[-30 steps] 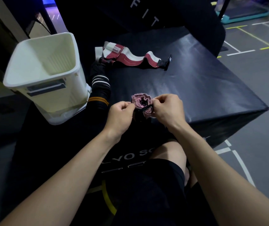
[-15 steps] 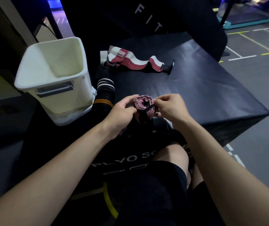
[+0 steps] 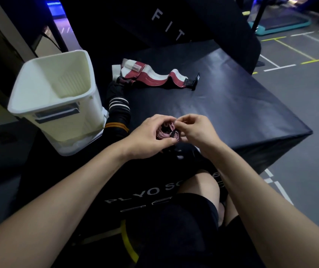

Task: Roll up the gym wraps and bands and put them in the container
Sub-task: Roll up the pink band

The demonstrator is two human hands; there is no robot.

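Observation:
A rolled pink wrap [image 3: 166, 132] sits between both hands above the near edge of the black plyo box [image 3: 232, 105]. My left hand [image 3: 149, 137] curls around the roll from the left, hiding most of it. My right hand [image 3: 195, 128] pinches its top and the black strap end on the right side. A red and white wrap [image 3: 154, 77] lies unrolled at the back of the box. A black band with white and orange stripes [image 3: 118, 115] lies beside the white container [image 3: 58, 97], which stands tilted at the left and looks empty.
Behind the plyo box leans a black padded panel [image 3: 174, 26] lettered in white. Grey gym floor [image 3: 299, 93] with painted lines lies to the right. My knee in black shorts [image 3: 189, 209] is below the hands.
My left hand has closed further around the pink roll, covering more of it, and my right hand's fingers have shifted onto its top. The camera view has tilted slightly.

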